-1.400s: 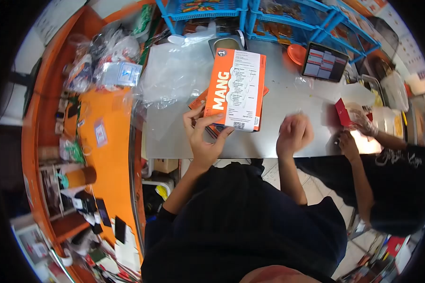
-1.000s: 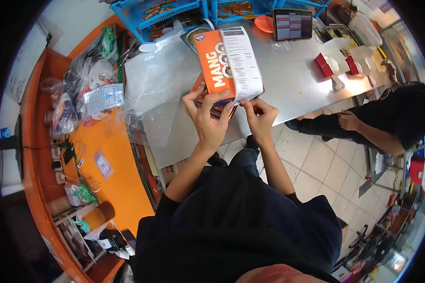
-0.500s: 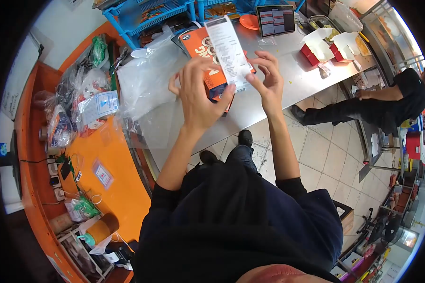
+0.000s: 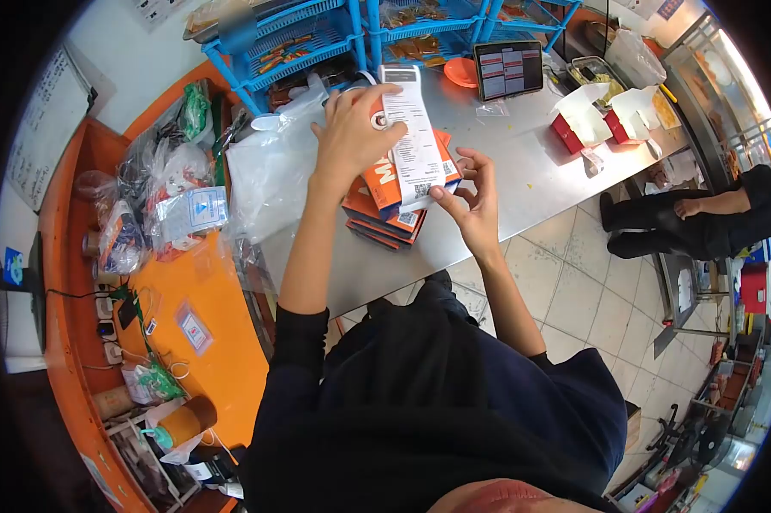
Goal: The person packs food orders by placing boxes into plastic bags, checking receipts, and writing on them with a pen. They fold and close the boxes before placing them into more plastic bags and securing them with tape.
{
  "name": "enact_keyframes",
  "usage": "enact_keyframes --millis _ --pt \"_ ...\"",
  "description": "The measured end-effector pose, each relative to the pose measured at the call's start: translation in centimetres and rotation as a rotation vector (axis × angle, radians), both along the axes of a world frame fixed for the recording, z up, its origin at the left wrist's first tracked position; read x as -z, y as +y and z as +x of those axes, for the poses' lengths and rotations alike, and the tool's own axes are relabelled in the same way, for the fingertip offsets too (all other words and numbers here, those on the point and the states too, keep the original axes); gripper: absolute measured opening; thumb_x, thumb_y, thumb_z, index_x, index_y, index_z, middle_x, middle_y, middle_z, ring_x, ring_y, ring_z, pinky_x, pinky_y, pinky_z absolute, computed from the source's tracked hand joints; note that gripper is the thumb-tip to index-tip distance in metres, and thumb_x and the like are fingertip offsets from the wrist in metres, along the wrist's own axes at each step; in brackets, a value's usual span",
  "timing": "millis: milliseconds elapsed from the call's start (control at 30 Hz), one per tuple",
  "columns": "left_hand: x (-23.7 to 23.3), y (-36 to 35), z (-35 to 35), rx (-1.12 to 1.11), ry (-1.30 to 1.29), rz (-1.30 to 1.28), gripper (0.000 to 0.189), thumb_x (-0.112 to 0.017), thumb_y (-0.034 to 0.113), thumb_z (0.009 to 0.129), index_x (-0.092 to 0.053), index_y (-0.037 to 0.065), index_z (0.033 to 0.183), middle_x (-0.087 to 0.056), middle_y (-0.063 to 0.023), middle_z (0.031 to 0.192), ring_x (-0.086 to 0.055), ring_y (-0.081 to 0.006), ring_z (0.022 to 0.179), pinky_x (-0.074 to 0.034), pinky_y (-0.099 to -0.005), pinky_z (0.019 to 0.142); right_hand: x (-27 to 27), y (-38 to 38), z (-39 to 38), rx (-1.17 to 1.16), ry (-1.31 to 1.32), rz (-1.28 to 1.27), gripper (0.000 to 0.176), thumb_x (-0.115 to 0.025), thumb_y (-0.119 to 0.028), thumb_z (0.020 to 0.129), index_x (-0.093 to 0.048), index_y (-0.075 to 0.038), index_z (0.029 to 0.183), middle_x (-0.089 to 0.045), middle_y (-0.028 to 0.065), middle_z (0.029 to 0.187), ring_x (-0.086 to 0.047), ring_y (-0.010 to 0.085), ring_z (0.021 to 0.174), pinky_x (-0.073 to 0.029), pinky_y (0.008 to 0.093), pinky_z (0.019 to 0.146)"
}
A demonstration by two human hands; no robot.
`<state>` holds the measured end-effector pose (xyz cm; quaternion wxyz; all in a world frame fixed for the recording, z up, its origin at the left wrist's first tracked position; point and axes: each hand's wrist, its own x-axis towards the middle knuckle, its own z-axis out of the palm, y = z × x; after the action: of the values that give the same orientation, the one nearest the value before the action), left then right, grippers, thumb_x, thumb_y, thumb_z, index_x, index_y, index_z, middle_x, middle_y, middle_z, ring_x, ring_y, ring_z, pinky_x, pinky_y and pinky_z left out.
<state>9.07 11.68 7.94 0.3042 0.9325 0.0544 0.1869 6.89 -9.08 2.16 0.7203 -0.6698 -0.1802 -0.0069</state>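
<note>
A long white printed receipt [image 4: 413, 137] lies over the top of an orange box [image 4: 384, 182] with white lettering. Under that box are more flat orange boxes [image 4: 384, 224], stacked on the steel table [image 4: 304, 272]. My left hand [image 4: 355, 132] rests on the receipt's upper left part, its fingers spread over the paper and the box. At the lower right corner of the receipt is my right hand [image 4: 475, 205], thumb on the paper's edge and the other fingers curved apart beside the box.
Clear plastic bags [image 4: 270, 167] lie left of the boxes. Behind stand blue racks [image 4: 304, 56], an orange-red plate [image 4: 460, 72] and a tablet [image 4: 508, 71]. Two open red-and-white cartons [image 4: 573, 128] are at the right. A person in black [image 4: 702, 214] stands beyond the table.
The receipt now lies lower against the box, and my left hand has moved up onto its top part. More stacked boxes show beneath. The other person's legs and arm have shifted.
</note>
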Motion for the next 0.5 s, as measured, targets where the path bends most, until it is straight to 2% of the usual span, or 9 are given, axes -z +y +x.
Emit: enact_keyframes --millis 33,67,167,200,233,300,333,433,500 --pt "-0.4 0.6 0.8 0.051 0.134 -0.031 0.061 -0.07 0.039 0.07 -0.053 0.033 0.128 -0.044 -0.0139 0.135 -0.034 -0.0382 0.132 -0.016 -0.078 0.098 -0.2 -0.1 0.7 -0.024 -0.047 -0.049 0.069 -0.082 -0.022 0.071 -0.046 -0.007 0.127 -0.049 0.007 0.11 -0.049 0.019 0.101 -0.048 0.0351 0.082" --pt "-0.2 0.8 1.4 0.053 0.119 -0.052 0.052 -0.067 0.036 0.074 -0.055 0.033 0.125 -0.049 -0.0108 0.128 -0.039 -0.0353 0.129 -0.012 -0.0787 0.098 -0.2 -0.2 1.4 -0.031 -0.044 -0.046 0.069 -0.082 -0.022 0.071 -0.046 -0.007 0.127 -0.049 0.007 0.11 -0.049 0.019 0.101 -0.048 0.0351 0.082" --pt "1.3 0.9 2.4 0.008 0.111 -0.042 0.045 -0.06 0.032 0.08 -0.055 0.033 0.125 -0.049 -0.0094 0.127 -0.037 -0.034 0.13 -0.011 -0.08 0.097 -0.1 -0.4 3.2 -0.03 -0.178 -0.053 0.071 -0.083 -0.031 0.069 -0.049 -0.004 0.126 -0.05 0.0083 0.11 -0.05 0.0201 0.101 -0.046 0.0343 0.081" --pt "0.9 0.0 1.7 -0.012 0.096 -0.031 0.041 -0.053 0.028 0.085 -0.055 0.031 0.126 -0.048 -0.0094 0.129 -0.033 -0.0325 0.133 -0.01 -0.0811 0.096 -0.1 -0.7 3.5 -0.1 -0.345 -0.062 0.073 -0.083 -0.035 0.069 -0.049 -0.004 0.126 -0.05 0.0091 0.112 -0.05 0.0207 0.101 -0.046 0.0341 0.081" --pt "0.8 -0.6 1.4 -0.021 0.1 -0.023 0.041 -0.053 0.028 0.085 -0.055 0.031 0.126 -0.048 -0.0094 0.129 -0.033 -0.0325 0.133 -0.01 -0.0811 0.096 -0.1 -0.8 3.8 -0.169 -0.513 -0.069 0.075 -0.082 -0.039 0.068 -0.05 -0.003 0.126 -0.051 0.01 0.113 -0.051 0.0213 0.102 -0.045 0.034 0.081" --pt "0.9 -1.5 0.9 -0.102 0.049 0.075 0.042 -0.052 0.026 0.086 -0.054 0.028 0.128 -0.047 -0.0104 0.13 -0.03 -0.0316 0.135 -0.01 -0.0819 0.095 0.5 -0.8 4.0 -0.18 -0.506 -0.09 0.079 -0.083 -0.042 0.066 -0.049 -0.003 0.127 -0.05 0.0115 0.117 -0.051 0.0229 0.103 -0.045 0.0345 0.082" --pt "0.5 -1.8 0.6 -0.125 0.068 0.121 0.043 -0.05 0.025 0.087 -0.052 0.026 0.13 -0.046 -0.0117 0.132 -0.029 -0.0322 0.136 -0.009 -0.0817 0.095 0.8 -0.7 4.1 -0.202 -0.433 -0.024 0.082 -0.084 -0.043 0.065 -0.048 -0.003 0.127 -0.049 0.012 0.118 -0.051 0.0234 0.103 -0.045 0.0346 0.082" --pt "0.5 -2.5 0.3 -0.187 0.061 0.238 0.043 -0.049 0.025 0.087 -0.052 0.026 0.13 -0.045 -0.0124 0.132 -0.029 -0.0324 0.136 -0.007 -0.0814 0.096 1.5 -0.9 4.2 -0.253 -0.334 0.05 0.086 -0.084 -0.048 0.063 -0.047 -0.004 0.128 -0.045 0.0121 0.122 -0.049 0.0238 0.108 -0.043 0.0375 0.086" --pt "0.5 -2.4 0.3 -0.184 0.075 0.203 0.043 -0.049 0.025 0.087 -0.052 0.026 0.13 -0.045 -0.0126 0.133 -0.029 -0.0327 0.136 -0.006 -0.0813 0.096 2.6 -1.2 4.2 -0.28 -0.312 0.059 0.089 -0.084 -0.051 0.062 -0.046 -0.005 0.129 -0.042 0.0118 0.124 -0.048 0.0236 0.112 -0.041 0.0401 0.09"
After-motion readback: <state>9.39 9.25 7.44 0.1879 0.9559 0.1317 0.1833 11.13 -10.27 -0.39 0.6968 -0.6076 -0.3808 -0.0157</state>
